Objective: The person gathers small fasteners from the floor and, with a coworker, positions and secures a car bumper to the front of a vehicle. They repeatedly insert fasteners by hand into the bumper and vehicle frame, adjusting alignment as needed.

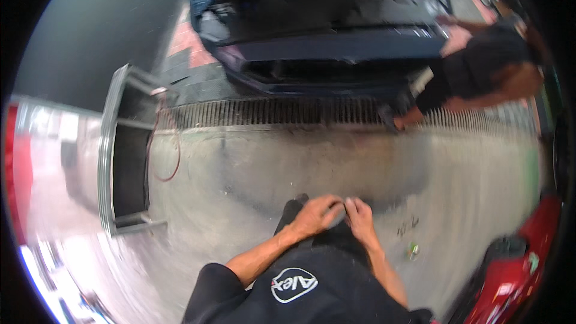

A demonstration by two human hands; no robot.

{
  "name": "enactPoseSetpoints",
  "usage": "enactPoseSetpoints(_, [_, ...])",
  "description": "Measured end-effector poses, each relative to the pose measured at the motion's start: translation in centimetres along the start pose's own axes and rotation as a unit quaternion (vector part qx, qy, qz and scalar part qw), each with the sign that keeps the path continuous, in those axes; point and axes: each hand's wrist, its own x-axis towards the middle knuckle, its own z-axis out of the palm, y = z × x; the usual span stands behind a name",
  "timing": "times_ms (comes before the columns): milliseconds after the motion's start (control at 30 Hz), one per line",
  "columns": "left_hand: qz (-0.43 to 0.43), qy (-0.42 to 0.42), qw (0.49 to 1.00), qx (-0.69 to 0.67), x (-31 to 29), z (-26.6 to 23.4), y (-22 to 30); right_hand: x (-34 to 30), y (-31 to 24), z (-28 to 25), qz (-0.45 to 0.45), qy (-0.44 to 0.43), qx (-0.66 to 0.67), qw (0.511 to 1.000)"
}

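In front of my body, my left hand point(314, 216) is bent at the fingers, its thumb and fingertips drawn in toward the right. My right hand point(359, 218) is close beside it, fingers curled and pressed together. The fingertips nearly meet. A small greyish thing seems to be between them, but blur hides its kind. Both hands are above my dark trousers and one dark shoe point(303, 197), in front of my black shirt point(336, 270).
Ahead stands a dark car point(324, 48) behind a floor drain grate point(258, 113). Another person point(480, 66) bends at its right. A metal frame point(107, 150) with a reddish hose point(178, 159) stands left. A red vehicle point(510, 282) is near right, with litter point(413, 251) on the floor.
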Motion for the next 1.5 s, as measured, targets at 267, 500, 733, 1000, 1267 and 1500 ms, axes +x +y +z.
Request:
enactPoseSetpoints(267, [-0.021, 0.080, 0.996, 0.027, 2.6, -9.1, -0.6, 4.4, -7.0, 7.6, -0.088, -0.060, 0.037, 0.994])
enactPoseSetpoints(500, [-0.011, -0.073, 0.996, 0.050, 6.7, -11.0, -1.6, 5.8, -5.3, 11.5, -0.004, -0.004, 0.371, 0.928])
enactPoseSetpoints(733, [0.083, -0.306, 0.947, 0.058, 8.3, -1.2, -3.8, 0.4, 2.8, 7.5, -0.026, 0.220, 0.534, 0.816])
enactPoseSetpoints(1000, [-0.044, -0.471, 0.870, 0.138, 7.0, 14.7, -9.8, -2.3, 20.3, -7.7, -0.062, 0.369, 0.669, 0.641])
enactPoseSetpoints(1267, [0.047, -0.581, 0.807, 0.095, 0.5, 44.3, -16.3, -2.8, 44.5, -34.7, 0.011, 0.458, 0.623, 0.634])
enactPoseSetpoints(1500, [0.061, -0.583, 0.786, 0.196, -2.9, 60.2, -19.0, -1.0, 65.0, -53.7, 0.100, 0.465, 0.585, 0.657])
